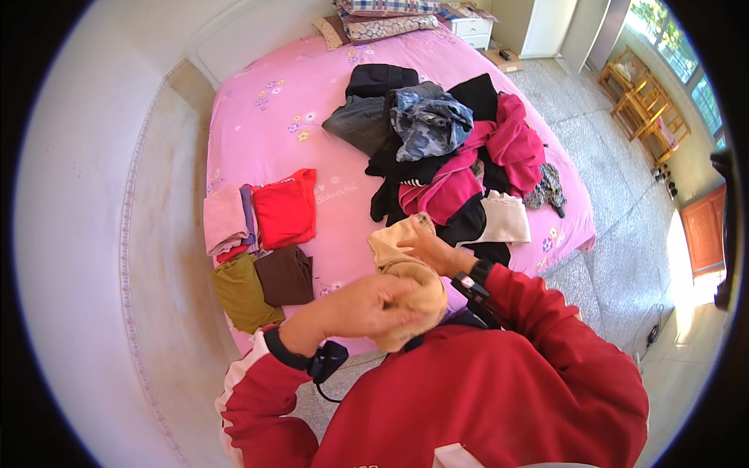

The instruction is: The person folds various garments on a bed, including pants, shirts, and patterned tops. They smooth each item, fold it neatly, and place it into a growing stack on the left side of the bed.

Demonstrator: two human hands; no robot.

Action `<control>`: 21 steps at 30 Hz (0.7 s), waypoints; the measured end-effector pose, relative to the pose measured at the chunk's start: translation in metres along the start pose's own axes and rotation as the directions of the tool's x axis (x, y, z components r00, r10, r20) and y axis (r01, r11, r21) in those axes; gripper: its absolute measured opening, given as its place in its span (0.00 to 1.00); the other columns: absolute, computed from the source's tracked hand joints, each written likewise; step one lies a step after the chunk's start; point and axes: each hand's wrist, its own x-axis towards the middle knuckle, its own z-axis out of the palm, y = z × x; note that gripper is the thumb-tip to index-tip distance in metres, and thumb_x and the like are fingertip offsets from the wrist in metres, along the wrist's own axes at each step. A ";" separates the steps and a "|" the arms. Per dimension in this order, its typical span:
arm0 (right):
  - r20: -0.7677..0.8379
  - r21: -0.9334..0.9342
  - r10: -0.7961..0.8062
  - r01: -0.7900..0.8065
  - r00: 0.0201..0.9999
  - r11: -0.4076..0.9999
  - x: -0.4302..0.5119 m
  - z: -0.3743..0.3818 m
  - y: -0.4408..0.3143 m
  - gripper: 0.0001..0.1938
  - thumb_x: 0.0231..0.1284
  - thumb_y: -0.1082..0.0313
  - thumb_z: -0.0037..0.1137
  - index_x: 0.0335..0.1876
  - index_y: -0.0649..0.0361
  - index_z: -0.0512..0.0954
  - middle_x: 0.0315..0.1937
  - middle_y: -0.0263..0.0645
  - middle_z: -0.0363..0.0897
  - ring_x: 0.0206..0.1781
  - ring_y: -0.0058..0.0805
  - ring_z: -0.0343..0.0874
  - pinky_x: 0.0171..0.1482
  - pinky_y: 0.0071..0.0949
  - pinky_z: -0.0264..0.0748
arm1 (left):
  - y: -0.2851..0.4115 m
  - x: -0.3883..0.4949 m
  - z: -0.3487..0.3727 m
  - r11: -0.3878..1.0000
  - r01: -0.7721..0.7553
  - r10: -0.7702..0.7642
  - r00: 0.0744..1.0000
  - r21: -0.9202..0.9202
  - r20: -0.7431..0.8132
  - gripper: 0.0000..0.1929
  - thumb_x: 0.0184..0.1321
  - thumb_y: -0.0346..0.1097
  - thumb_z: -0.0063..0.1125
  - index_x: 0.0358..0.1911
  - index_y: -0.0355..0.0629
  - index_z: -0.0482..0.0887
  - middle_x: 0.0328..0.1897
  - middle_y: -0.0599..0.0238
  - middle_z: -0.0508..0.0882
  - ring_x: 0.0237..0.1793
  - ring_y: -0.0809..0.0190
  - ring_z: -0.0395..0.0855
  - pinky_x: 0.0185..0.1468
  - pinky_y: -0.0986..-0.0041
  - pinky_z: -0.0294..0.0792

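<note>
A tan cloth garment (430, 292) is partly folded over at the near edge of the bed. My left hand (374, 307) grips its near part between thumb and fingers. My right hand (436, 248) lies with spread fingers on its far part; whether it pinches the cloth I cannot tell. Left of it are folded clothes: a red one (285, 210), a pink one (224, 222), a dark brown one (285, 275) and an olive one (246, 292). Beyond my hands is a loose heap with a camouflage garment (436, 123), a magenta garment (518, 146), black pieces and a cream garment (506, 219).
The clothes lie on a bed with a pink flowered sheet (257, 140). Folded bedding (389, 26) is at its head, beside a white nightstand (473, 32). A wall (88, 234) runs along the left. Wooden chairs (643, 108) stand under the window at right.
</note>
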 end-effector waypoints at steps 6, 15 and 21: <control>-0.089 -0.425 0.073 -0.104 0.993 0.899 0.043 0.044 -0.008 0.17 0.56 0.67 0.53 0.49 0.68 0.71 0.40 0.42 0.78 0.42 0.30 0.78 0.48 0.29 0.75 | -0.003 0.013 0.028 1.000 -0.004 0.003 0.999 0.013 0.035 0.13 0.58 0.41 0.56 0.40 0.39 0.78 0.29 0.59 0.80 0.31 0.56 0.78 0.37 0.69 0.68; -0.097 -0.136 -0.042 0.028 0.994 0.990 -0.025 -0.083 0.027 0.19 0.63 0.59 0.49 0.54 0.61 0.66 0.50 0.47 0.72 0.51 0.45 0.76 0.51 0.40 0.75 | -0.076 -0.060 0.051 0.844 0.223 -0.477 0.729 -0.487 -0.492 0.11 0.59 0.39 0.57 0.37 0.37 0.81 0.31 0.71 0.80 0.31 0.74 0.74 0.36 0.79 0.68; -0.751 0.163 0.241 -0.180 0.615 0.970 -0.140 -0.282 0.068 0.36 0.59 0.40 0.48 0.65 0.57 0.58 0.62 0.51 0.61 0.64 0.51 0.61 0.63 0.50 0.58 | -0.106 -0.065 0.078 0.686 0.233 -0.680 0.544 -0.689 -0.492 0.12 0.60 0.37 0.56 0.40 0.35 0.79 0.34 0.71 0.80 0.33 0.75 0.74 0.39 0.81 0.68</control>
